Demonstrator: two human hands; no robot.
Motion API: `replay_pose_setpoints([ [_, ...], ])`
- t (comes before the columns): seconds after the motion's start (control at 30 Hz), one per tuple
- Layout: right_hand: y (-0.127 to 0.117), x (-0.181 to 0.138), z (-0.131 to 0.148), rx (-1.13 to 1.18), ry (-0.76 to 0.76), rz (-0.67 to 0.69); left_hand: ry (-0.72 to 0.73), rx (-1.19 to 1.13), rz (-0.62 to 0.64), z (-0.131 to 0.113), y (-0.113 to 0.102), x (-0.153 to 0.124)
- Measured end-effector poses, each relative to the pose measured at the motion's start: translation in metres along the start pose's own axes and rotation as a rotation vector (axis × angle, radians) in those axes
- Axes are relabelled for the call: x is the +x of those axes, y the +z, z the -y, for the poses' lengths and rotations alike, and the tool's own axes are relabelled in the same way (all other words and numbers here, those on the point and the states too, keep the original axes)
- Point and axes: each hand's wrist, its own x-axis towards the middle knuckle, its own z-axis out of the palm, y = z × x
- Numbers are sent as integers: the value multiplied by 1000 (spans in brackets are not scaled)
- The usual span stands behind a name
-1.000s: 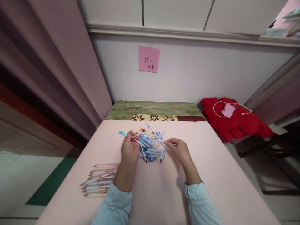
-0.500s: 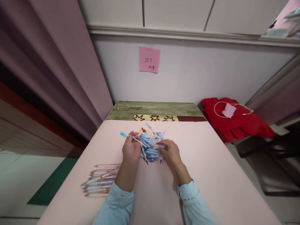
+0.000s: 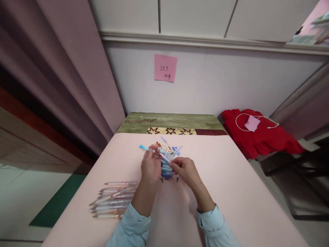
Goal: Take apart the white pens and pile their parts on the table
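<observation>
A loose heap of blue and white pens (image 3: 169, 156) lies in the middle of the pink tabletop (image 3: 231, 192). My left hand (image 3: 150, 166) is closed on a pen with a light-blue end (image 3: 144, 148) that sticks out to the upper left. My right hand (image 3: 185, 170) is pinched shut on the other end of a pen at the heap's near side, its fingertips close to my left hand's. Which pen the right fingers grip is partly hidden.
A row of several pinkish-white pens (image 3: 113, 199) lies at the table's near left. A green patterned cloth (image 3: 169, 121) covers the far end. Red fabric with a white cord (image 3: 259, 135) sits on a chair to the right. A pink sticky note (image 3: 165, 67) is on the wall.
My right hand has moved left from the heap's right side to meet my left hand. The left hand has lifted its pen slightly and shifted right.
</observation>
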Motion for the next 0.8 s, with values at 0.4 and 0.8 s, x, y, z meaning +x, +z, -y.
replay_pose_setpoints([
  [0.4, 8, 7, -19, -528, -65, -296, -151, 21, 7, 4, 4, 0],
  [0.8, 7, 8, -18, -440, -158, -360, 35, 246, 203, 26, -3, -4],
])
